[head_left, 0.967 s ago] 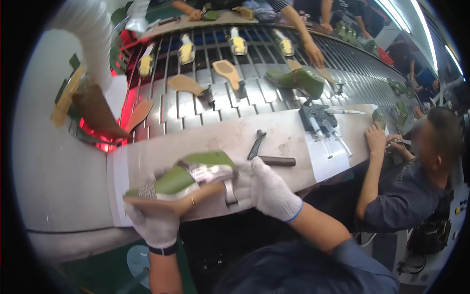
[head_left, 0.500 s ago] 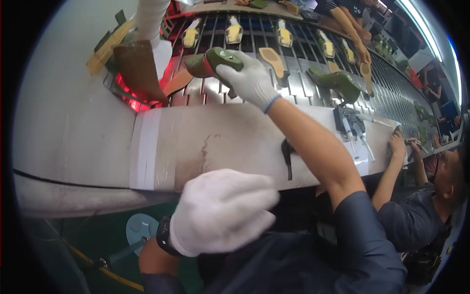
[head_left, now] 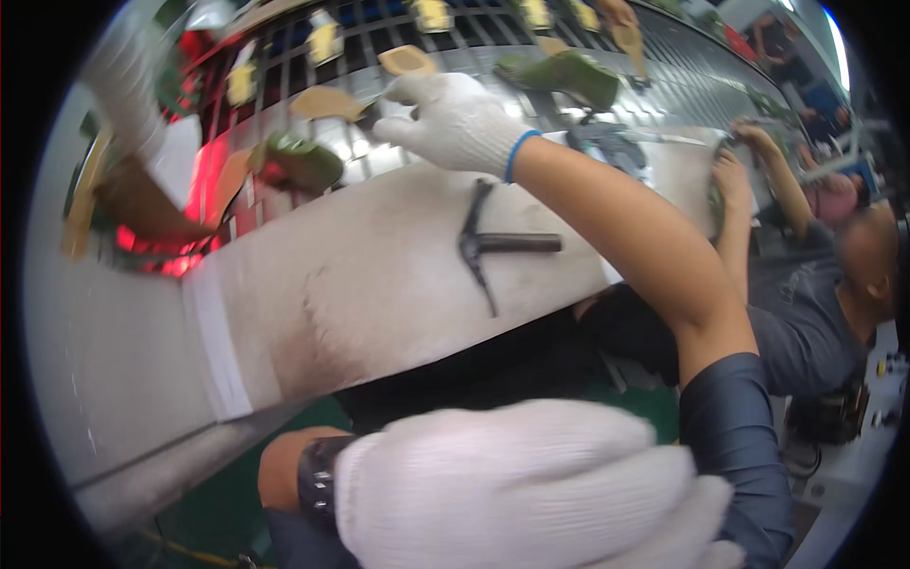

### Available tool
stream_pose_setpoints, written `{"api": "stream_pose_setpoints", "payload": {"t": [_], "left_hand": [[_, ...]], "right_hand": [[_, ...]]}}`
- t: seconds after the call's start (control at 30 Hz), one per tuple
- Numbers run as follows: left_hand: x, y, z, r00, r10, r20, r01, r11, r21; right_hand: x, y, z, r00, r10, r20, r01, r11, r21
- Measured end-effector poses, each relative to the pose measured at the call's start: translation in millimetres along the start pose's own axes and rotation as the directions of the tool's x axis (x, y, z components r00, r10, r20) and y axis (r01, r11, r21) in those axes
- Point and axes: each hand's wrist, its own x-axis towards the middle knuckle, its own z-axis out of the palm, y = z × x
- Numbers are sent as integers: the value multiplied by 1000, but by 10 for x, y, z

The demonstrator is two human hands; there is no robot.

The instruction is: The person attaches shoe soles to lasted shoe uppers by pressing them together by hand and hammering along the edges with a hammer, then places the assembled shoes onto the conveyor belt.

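My right hand (head_left: 453, 123), in a white glove with a blue cuff, reaches over the near edge of the slatted conveyor. Its thumb and forefinger are apart, with nothing visible between them. Beside its fingertips lies a tan sole-shaped piece (head_left: 324, 102). A green shoe (head_left: 301, 163) rests farther left on the slats, apart from the hand. My left hand (head_left: 512, 484), also white-gloved and slightly blurred, hangs low in front of my body. Its fingers are stretched out and hold nothing I can see. A dark hammer (head_left: 517, 243) lies on the pale ledge between my hands.
At the left, a red-lit machine opening (head_left: 180, 251) sits under a pale hose (head_left: 128, 85). More green shoe parts (head_left: 564, 78) and tan soles (head_left: 408, 61) lie on the conveyor. A co-worker (head_left: 806, 275) works close on my right; another person's hand (head_left: 618, 13) reaches in at the far side.
My right hand has let go of the green shoe, which now lies on the conveyor near the machine. My left hand has moved lower and to the right. The view has shifted, showing the whole hammer.
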Motion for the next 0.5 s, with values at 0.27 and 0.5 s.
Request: {"api": "stream_pose_setpoints", "payload": {"t": [0.27,0.5], "left_hand": [[-98,-1953,-46,890,-454,-37,450,864,228],[-642,-2703,-108,646,-744,-168,761,646,61]], "right_hand": [[118,914,-706,982,187,-39,-191,946,-263],[632,1700,-1195,945,295,-137,-325,836,-442]]}}
